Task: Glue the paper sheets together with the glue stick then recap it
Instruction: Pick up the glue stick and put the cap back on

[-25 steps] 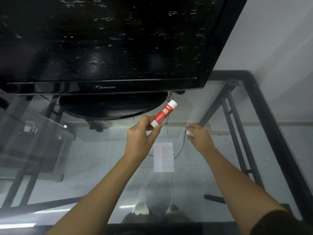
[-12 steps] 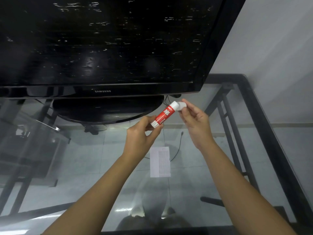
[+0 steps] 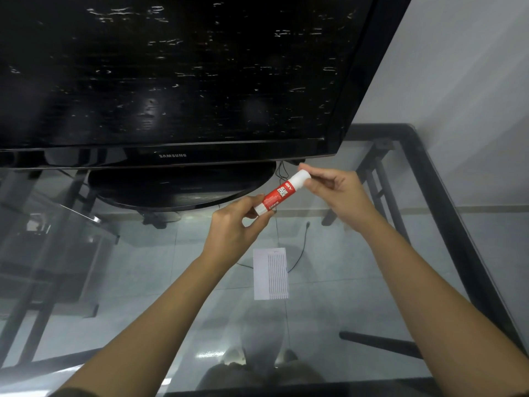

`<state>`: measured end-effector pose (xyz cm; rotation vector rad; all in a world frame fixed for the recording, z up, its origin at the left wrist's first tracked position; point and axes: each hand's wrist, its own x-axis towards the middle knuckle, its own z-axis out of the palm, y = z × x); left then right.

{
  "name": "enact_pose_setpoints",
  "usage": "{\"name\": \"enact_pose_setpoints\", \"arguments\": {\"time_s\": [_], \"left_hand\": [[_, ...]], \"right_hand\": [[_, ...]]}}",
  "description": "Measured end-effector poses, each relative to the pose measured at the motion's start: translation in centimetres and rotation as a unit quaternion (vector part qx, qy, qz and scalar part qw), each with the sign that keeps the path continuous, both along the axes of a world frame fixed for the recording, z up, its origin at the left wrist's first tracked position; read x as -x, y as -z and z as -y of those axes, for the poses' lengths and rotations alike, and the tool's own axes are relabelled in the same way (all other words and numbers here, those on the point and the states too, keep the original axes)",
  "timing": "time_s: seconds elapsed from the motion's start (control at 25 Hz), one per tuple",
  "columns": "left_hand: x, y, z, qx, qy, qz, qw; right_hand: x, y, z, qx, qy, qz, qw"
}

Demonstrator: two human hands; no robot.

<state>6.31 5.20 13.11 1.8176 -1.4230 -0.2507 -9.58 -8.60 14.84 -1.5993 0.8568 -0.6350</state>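
Note:
A red and white glue stick (image 3: 279, 193) is held tilted above the glass table, its base pinched in my left hand (image 3: 233, 229). My right hand (image 3: 333, 190) grips the white cap (image 3: 300, 176) at the stick's upper end; the cap sits on the tube. A small white paper sheet (image 3: 270, 273) with printed lines lies flat on the glass below my hands, apart from both.
A large black television (image 3: 171, 81) on an oval base (image 3: 183, 186) stands at the back of the glass table (image 3: 372, 310). The table's black frame (image 3: 446, 219) runs along the right. A cable (image 3: 300, 253) shows through the glass. A grey wall is at right.
My right hand rose from the table with the white cap and brought it onto the top of the glue stick. My left hand kept holding the stick's base.

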Motion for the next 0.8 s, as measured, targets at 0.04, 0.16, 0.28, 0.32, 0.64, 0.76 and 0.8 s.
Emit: {"name": "enact_pose_setpoints", "arguments": {"time_s": [0.04, 0.16, 0.28, 0.32, 0.64, 0.76, 0.8], "left_hand": [[0.1, 0.0, 0.1, 0.003, 0.0, 0.001, 1.0], [0.2, 0.2, 0.1, 0.009, -0.009, -0.001, 1.0], [0.2, 0.9, -0.2, 0.017, -0.019, 0.001, 1.0], [0.3, 1.1, -0.3, 0.024, -0.023, -0.001, 0.999], [0.5, 3.1, 1.3, 0.021, -0.021, -0.026, 0.999], [0.2, 6.0, 1.0, -0.06, 0.017, -0.019, 0.998], [0.0, 7.1, 0.7, -0.088, 0.01, -0.018, 0.996]], "right_hand": [[-0.1, 0.1, 0.0, 0.001, 0.0, -0.003, 1.0], [-0.4, 0.5, -0.4, -0.007, 0.003, -0.005, 1.0], [-0.6, 0.6, -0.8, -0.011, -0.006, -0.003, 1.0], [-0.7, 0.5, -1.0, -0.008, -0.009, 0.005, 1.0], [-2.0, 3.8, -2.8, -0.142, 0.025, 0.056, 0.988], [-1.5, 5.8, -2.6, -0.095, 0.083, 0.001, 0.992], [-1.1, 6.5, -2.5, -0.063, 0.094, -0.036, 0.993]]}}
